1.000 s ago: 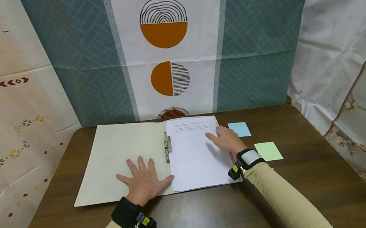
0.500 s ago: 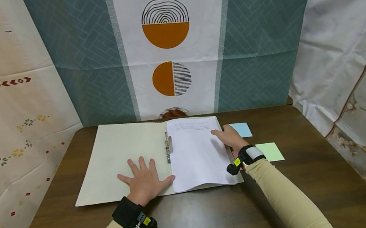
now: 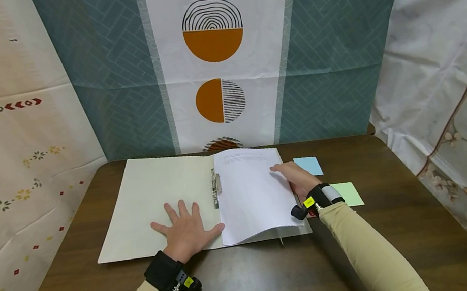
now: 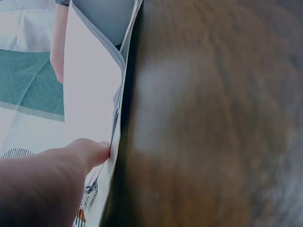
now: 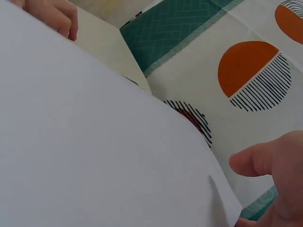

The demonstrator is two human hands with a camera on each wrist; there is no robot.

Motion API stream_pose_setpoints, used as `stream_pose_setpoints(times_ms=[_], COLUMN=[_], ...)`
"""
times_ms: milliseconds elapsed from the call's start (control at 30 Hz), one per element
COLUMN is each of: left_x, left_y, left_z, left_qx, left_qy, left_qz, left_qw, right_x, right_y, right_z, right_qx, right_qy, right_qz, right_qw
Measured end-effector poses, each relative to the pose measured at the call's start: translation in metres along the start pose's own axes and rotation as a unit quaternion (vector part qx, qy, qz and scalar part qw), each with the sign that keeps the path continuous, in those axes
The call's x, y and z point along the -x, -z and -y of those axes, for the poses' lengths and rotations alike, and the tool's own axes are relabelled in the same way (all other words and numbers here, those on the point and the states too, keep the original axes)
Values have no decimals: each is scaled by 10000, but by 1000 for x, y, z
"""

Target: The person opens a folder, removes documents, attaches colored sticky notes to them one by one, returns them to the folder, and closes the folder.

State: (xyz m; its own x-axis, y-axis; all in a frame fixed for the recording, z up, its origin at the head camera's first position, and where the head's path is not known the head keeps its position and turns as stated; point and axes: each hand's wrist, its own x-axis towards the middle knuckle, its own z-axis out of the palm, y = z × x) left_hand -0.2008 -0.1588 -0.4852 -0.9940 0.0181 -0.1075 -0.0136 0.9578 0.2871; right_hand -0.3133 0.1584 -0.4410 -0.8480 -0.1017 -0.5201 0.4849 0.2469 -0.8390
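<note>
An open cream binder (image 3: 142, 181) lies on the table, with a metal ring mechanism (image 3: 214, 188) along its spine. White paper sheets (image 3: 247, 200) with a few printed lines at the top lie on its right side. Their lower right part is raised and bowed. My left hand (image 3: 185, 233) rests with spread fingers on the left cover, its thumb at the sheets' left edge. At the sheets' right edge, my right hand (image 3: 297, 178) holds them, thumb above and fingers underneath. In the right wrist view those fingers are mostly hidden behind the paper.
A blue sticky note (image 3: 308, 165) and a green sticky note (image 3: 348, 193) lie right of the binder on the brown table (image 3: 257, 285). A red piece (image 3: 312, 213) shows partly beneath the right wrist. A patterned cloth (image 3: 224, 64) hangs behind the table.
My right hand has moved slightly right and turned, going from over the sheets to around their right edge. The sheets' lower right part has lifted and bowed. My left hand stays put.
</note>
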Motion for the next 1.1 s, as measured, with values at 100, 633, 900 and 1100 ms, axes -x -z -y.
stream_pose_setpoints(times_ms=[100, 633, 900, 1100], left_x=[0, -1, 0, 0], left_y=[0, 1, -1, 0], left_z=[0, -1, -1, 0], left_qx=[7, 7, -57, -81], left_qy=[-9, 21, -11, -2], left_qz=[-10, 5, -19, 47], left_qw=[10000, 10000, 10000, 10000], right_x=[1, 10, 4, 1], right_y=[4, 6, 1, 1], right_z=[-3, -9, -20, -21], right_qx=[-244, 273, 681, 938], right_qy=[-153, 473, 825, 899], right_qz=[-16, 183, 35, -187], right_qw=[9996, 9983, 9942, 9913])
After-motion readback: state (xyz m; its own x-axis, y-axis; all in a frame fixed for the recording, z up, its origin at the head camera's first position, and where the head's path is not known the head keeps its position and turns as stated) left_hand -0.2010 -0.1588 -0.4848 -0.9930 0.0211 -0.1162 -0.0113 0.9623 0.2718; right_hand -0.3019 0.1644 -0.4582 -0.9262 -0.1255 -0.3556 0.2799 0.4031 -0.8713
